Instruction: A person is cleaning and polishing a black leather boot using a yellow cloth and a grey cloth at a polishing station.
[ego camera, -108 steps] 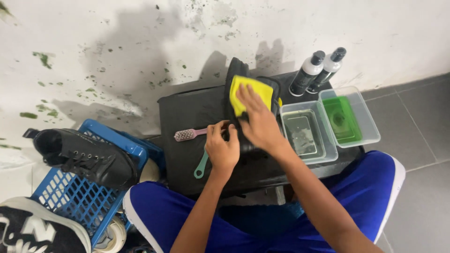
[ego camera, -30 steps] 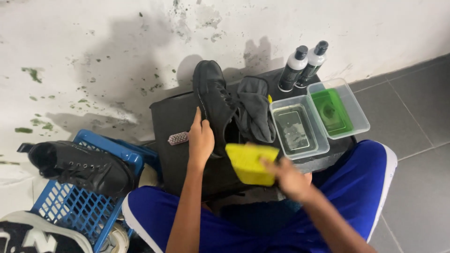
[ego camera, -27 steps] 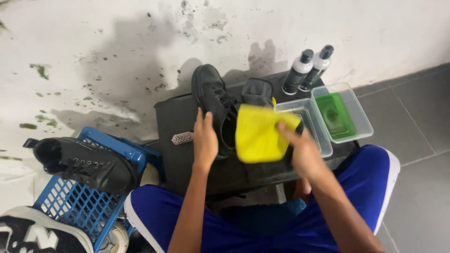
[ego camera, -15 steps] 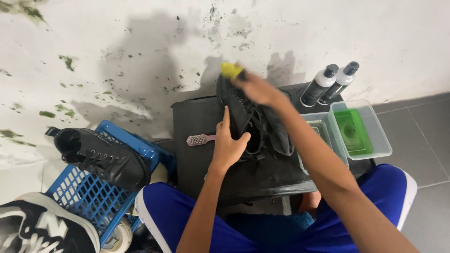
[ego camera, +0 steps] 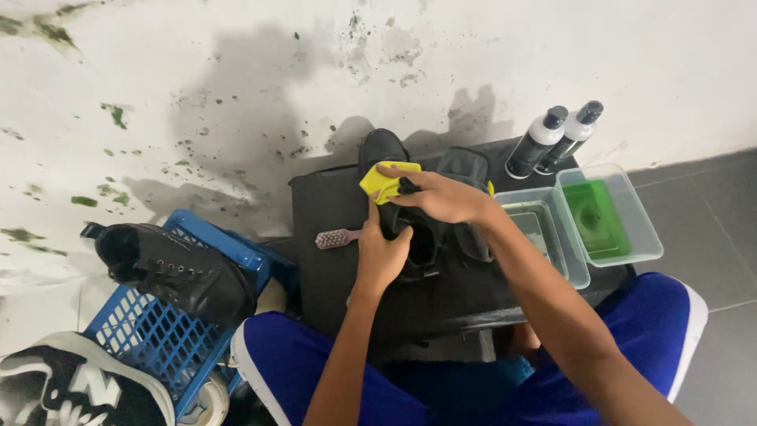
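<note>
Right hand fingers pinching yellow cloth against black shoe; left hand fingers curled gripping shoe.

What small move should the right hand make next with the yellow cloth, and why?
Probably draw the yellow cloth back along the shoe's upper toward the opening. The right hand presses it at the toe end, near the wall, while the left hand steadies the shoe at the collar, so the nearer part looks unwiped.
</note>
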